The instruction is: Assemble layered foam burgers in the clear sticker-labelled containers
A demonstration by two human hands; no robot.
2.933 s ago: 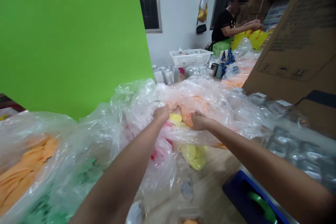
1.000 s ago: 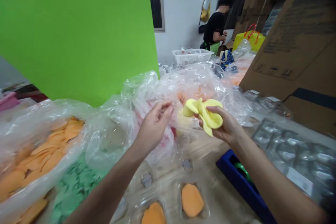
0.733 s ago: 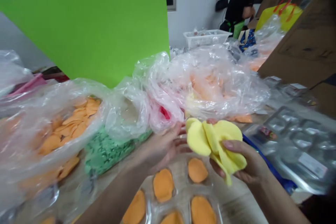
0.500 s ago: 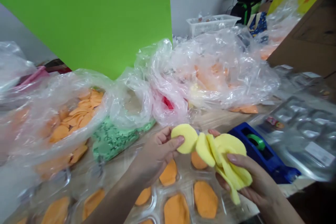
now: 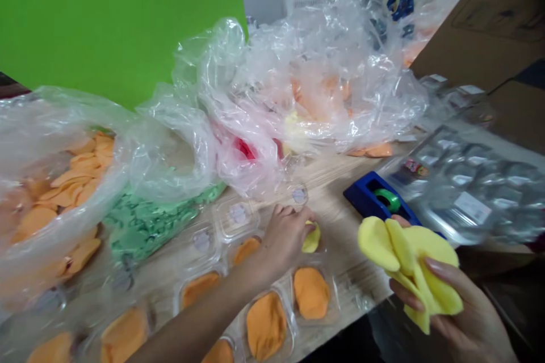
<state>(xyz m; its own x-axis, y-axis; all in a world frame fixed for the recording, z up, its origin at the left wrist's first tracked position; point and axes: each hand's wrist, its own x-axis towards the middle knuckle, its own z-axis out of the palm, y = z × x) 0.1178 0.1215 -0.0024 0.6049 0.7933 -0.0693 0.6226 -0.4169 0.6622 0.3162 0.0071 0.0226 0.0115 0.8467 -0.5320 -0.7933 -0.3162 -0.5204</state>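
My left hand (image 5: pixel 285 238) reaches forward over a clear plastic blister tray (image 5: pixel 238 272) on the wooden table, fingers curled on one round yellow sponge pad (image 5: pixel 311 239) that it presses into a far cell. Several nearer cells hold orange pads (image 5: pixel 311 292). My right hand (image 5: pixel 451 312) stays at the lower right, off the table's edge, gripping a fanned bunch of yellow pads (image 5: pixel 409 261).
Clear plastic bags lie behind the tray: one with orange pads (image 5: pixel 63 181) at left, one with green pads (image 5: pixel 145 221), a large crumpled one (image 5: pixel 323 85) with orange and yellow pads. A blue tape dispenser (image 5: pixel 374 198) and stacked empty blister trays (image 5: pixel 464 181) sit at right. A cardboard box (image 5: pixel 481 22) stands behind them.
Both hands came back out of the big bag with yellow pads. My left hand took one pad off the bunch and lowered it into the tray. The view tilted down.
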